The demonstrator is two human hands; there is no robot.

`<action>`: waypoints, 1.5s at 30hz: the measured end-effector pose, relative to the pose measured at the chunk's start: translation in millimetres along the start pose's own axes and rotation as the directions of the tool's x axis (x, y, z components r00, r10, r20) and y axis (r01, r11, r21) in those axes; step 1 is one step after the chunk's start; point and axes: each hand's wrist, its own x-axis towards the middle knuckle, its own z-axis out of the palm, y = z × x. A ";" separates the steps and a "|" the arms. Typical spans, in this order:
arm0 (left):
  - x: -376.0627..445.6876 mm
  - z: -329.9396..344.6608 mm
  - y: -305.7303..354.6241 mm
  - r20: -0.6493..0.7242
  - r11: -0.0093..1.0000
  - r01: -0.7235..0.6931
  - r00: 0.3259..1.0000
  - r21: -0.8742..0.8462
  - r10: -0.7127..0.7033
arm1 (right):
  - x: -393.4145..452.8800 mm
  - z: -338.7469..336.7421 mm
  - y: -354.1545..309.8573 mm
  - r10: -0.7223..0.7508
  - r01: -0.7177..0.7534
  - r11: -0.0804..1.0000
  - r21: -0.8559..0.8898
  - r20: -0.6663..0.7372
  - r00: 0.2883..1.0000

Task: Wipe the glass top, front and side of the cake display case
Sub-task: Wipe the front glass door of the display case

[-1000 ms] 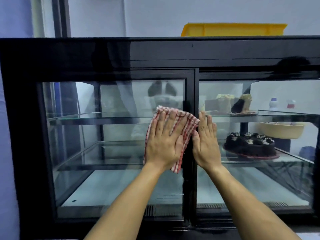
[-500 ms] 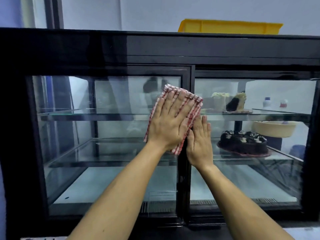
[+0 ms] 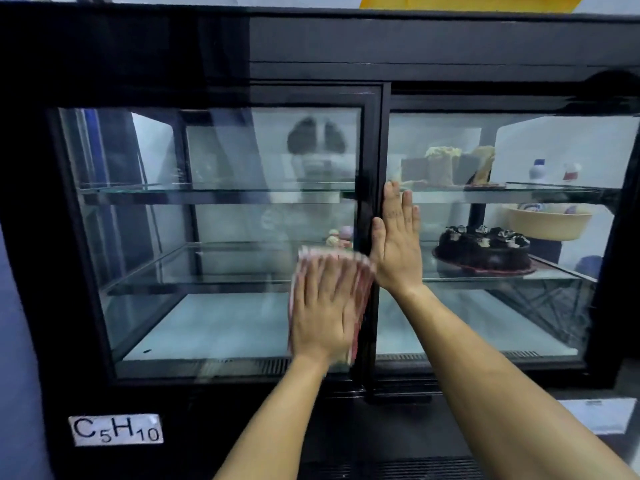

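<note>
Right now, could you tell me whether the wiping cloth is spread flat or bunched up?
Spread flat, as far as the motion blur shows: the red-checked cloth lies against the left glass door under the flat left hand, its edges showing around the fingers.

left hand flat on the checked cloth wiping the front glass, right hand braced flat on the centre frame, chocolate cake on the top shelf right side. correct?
Not quite. In the head view the chocolate cake sits on the middle shelf on the right side, not the top. The rest stands: the left hand presses flat on the checked cloth against the front glass, and the right hand is braced flat at the centre frame.
</note>
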 end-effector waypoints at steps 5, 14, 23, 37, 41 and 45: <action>-138.4 26.3 25.6 0.219 0.999 0.011 0.976 0.044 -0.020 | 0.0 -3.9 -1.6 0.011 -0.011 1.000 -0.008 0.030 0.999; 9.7 -6.0 -10.0 0.153 0.997 -0.082 0.985 -0.008 0.082 | -2.4 -3.5 -5.0 0.000 0.000 1.000 -0.027 0.015 1.000; -115.6 20.4 6.6 0.299 0.998 -0.067 0.952 0.014 0.060 | 0.0 -8.8 -12.9 -0.001 0.001 1.000 -0.009 0.000 1.000; -68.7 29.0 42.0 0.092 0.486 0.832 0.524 -0.266 -0.846 | 38.9 19.8 -80.1 -0.579 0.619 0.668 -0.413 0.236 0.781; -50.4 24.3 86.9 0.307 0.026 0.932 0.145 -0.362 -0.940 | 39.5 19.0 -81.1 -0.580 0.620 0.658 -0.428 0.237 0.779; -52.7 22.9 71.4 0.336 -0.020 0.929 0.113 -0.369 -0.935 | 39.2 19.2 -78.6 -0.583 0.627 0.651 -0.428 0.247 0.774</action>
